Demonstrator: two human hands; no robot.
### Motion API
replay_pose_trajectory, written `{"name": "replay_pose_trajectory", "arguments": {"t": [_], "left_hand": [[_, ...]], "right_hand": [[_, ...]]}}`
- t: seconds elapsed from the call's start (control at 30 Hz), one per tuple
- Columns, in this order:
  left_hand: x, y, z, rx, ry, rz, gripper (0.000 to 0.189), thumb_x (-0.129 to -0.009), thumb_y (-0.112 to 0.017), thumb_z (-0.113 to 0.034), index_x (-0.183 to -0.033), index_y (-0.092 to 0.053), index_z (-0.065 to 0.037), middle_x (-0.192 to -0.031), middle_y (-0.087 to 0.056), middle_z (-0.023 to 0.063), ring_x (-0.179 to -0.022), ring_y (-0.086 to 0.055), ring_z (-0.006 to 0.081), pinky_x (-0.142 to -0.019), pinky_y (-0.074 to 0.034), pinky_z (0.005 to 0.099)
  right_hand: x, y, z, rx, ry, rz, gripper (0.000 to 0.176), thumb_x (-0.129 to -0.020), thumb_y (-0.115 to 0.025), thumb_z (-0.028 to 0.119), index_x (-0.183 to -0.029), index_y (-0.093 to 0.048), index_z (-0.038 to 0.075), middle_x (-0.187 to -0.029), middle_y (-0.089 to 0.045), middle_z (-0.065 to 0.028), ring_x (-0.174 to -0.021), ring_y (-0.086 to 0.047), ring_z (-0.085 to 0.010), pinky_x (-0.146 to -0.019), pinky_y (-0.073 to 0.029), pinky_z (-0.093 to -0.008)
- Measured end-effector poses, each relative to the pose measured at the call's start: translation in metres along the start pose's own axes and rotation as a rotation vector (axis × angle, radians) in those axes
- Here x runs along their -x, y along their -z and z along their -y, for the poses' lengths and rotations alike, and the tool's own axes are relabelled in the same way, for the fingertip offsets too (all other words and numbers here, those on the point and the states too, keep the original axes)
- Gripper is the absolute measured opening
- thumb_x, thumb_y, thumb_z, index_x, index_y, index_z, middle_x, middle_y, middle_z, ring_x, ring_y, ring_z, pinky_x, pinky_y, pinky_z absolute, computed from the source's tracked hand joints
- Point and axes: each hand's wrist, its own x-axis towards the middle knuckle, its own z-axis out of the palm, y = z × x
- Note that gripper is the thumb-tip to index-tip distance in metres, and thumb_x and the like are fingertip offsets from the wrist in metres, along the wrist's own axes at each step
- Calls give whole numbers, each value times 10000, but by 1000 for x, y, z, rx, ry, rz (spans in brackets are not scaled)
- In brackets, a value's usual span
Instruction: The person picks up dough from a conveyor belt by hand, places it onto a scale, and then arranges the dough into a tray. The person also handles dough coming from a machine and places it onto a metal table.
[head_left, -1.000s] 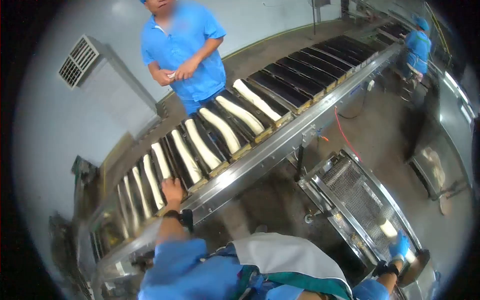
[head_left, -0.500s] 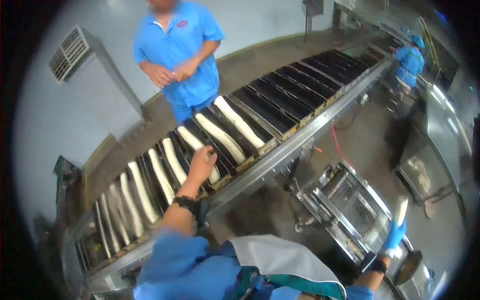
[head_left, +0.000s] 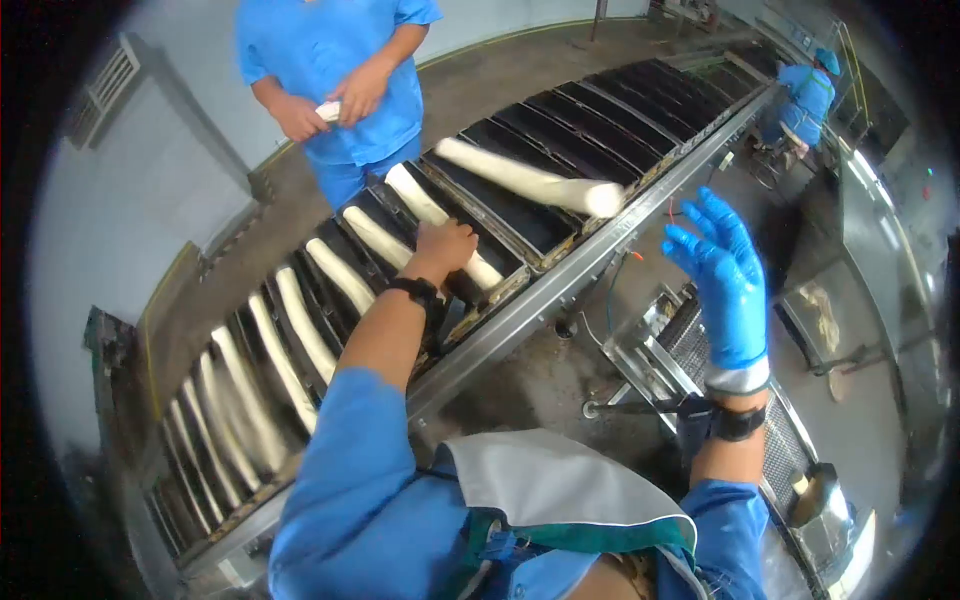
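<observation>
Long black baking trays ride on a steel conveyor that runs from lower left to upper right. Many hold a pale dough log. My bare left hand, a black band on its wrist, rests with curled fingers on the near end of one dough log in its tray. Another dough log lies slanted above an empty tray, its near end over the rail. My right hand, in a blue glove, is raised beside that end with fingers spread, touching nothing.
A person in a blue uniform stands across the conveyor holding something small and white. Another worker in blue is at the far right end. A mesh-belt machine stands low on my right, over a wet floor.
My left hand moved right along the trays onto another log. My right hand rose from the mesh machine to conveyor height and opened. A dough log now lies over the empty tray.
</observation>
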Motion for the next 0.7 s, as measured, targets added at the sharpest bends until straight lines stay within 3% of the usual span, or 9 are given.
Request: {"name": "replay_pose_trajectory", "arguments": {"t": [0.07, 0.13, 0.27, 0.37, 0.43, 0.47, 0.53, 0.6, 0.7], "left_hand": [[1, -10, 13, -91, -105, 104, 291, -889, -437, -329, -999, -631, -142, -1036, -606, 56, -982, -581, 259, -864, -373, 557], [8, -16, 19, -18, -24, 38, 305, -884, -424, -328, -994, -634, -136, -1035, -604, 67, -974, -580, 270, -877, -369, 544], [17, -7, 24, 100, 275, 65, 336, -874, -390, -320, -990, -631, -116, -1031, -601, 80, -952, -580, 301, -874, -367, 525], [44, -17, 22, 2, 233, -238, 288, -846, -421, -305, -819, -630, -107, -860, -621, 81, -816, -596, 334, -766, -377, 478], [60, -8, 15, -16, 194, -401, 187, -822, -502, -249, -758, -615, -114, -848, -613, 80, -710, -566, 322, -728, -362, 446], [63, -7, 11, -58, 241, -369, 141, -814, -533, -236, -788, -622, -130, -866, -609, 55, -734, -559, 305, -759, -353, 441], [73, 3, -11, -83, 235, -608, 271, -799, -583, -304, -958, -632, -90, -937, -598, 103, -940, -517, 291, -900, -308, 466], [82, 21, -43, -21, 176, -510, 391, -809, -594, -365, -1034, -611, -45, -979, -599, 141, -1038, -496, 295, -894, -330, 459], [81, 28, -84, -7, 80, -134, 486, -793, -608, -452, -990, -615, -7, -966, -605, 151, -1019, -513, 305, -905, -331, 451]], "right_hand": [[14, -3, -2, 72, -53, 40, 459, -849, -518, 77, -1291, -435, -14, -1208, -541, -131, -1013, -573, -197, -893, -472, -334], [27, 11, -6, 140, -101, 102, 441, -852, -523, 82, -1276, -453, -19, -1196, -554, -126, -1012, -572, -193, -888, -472, -336], [60, 48, -11, 229, -114, -45, 403, -861, -540, 105, -1238, -491, -29, -1143, -589, -93, -962, -575, -165, -848, -476, -310], [87, 101, -11, 374, -159, -249, 348, -846, -538, 124, -1164, -564, -17, -1075, -605, -75, -882, -576, -134, -783, -472, -273], [101, 150, -19, 336, -161, -385, 323, -859, -540, 128, -1151, -574, -4, -1035, -614, -63, -836, -575, -127, -745, -472, -261], [109, 177, -26, 295, -153, -444, 310, -867, -540, 123, -1148, -574, -7, -1020, -621, -57, -803, -579, -125, -727, -473, -257], [116, 220, -27, 402, -212, -483, 298, -870, -542, 129, -1141, -580, 10, -980, -619, -39, -757, -566, -113, -684, -468, -247], [123, 270, -44, 360, -261, -505, 274, -869, -543, 119, -1120, -595, 22, -947, -614, -34, -723, -550, -97, -661, -457, -232], [129, 347, -81, 540, -406, -478, 281, -857, -553, 100, -1119, -590, 5, -966, -613, -41, -745, -554, -100, -676, -457, -227]]}}
